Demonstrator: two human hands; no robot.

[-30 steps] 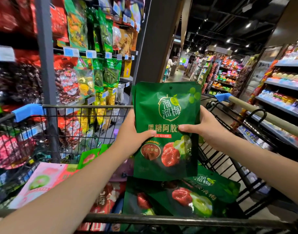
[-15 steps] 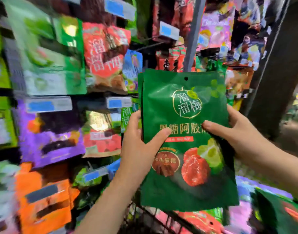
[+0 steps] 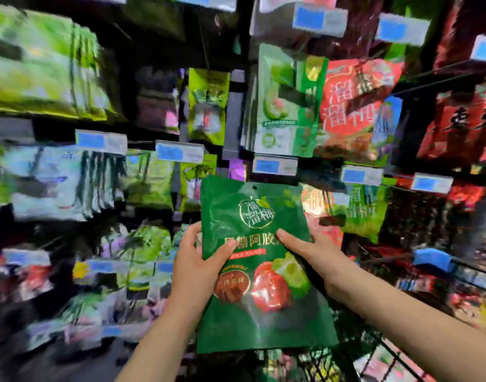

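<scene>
The shelf rack (image 3: 233, 125) hangs full of blurred snack bags. In front of it, upright, is a sealed dark green pouch (image 3: 263, 315) printed 溜溜梅 and 糖阿胶, with pictured red and green plums. A red bag (image 3: 354, 106) behind also reads 溜溜梅. The left hand (image 3: 193, 268) and right hand (image 3: 310, 249) each have their grip clamped on the pouch's sides, thumbs across the front. Blue price tags (image 3: 274, 165) line the rails.

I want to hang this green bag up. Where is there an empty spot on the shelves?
Hardly any. Hanging packets crowd edge to edge around the green pouch, which the left hand and right hand grip. Only a dark strip under the grey-blue packets on the left looks bare; blur makes that unsure.
</scene>
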